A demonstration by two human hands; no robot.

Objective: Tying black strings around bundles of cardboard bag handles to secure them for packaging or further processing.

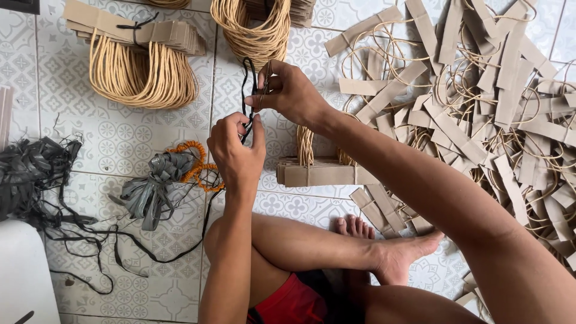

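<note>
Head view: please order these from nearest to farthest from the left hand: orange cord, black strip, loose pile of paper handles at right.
1. Black strip: pinched in the left hand.
2. Orange cord: on the floor, just left of the hand.
3. Loose pile: far right.

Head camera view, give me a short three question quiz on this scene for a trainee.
1. True or false: both hands hold the black strap.
2. Which hand is higher in the picture: the left hand or the right hand?
3. What lies loose on the tiled floor at right: A) paper-strip handles, B) metal cans, C) glass bottles?

Key: 1 true; 2 the right hand; 3 A.
</note>
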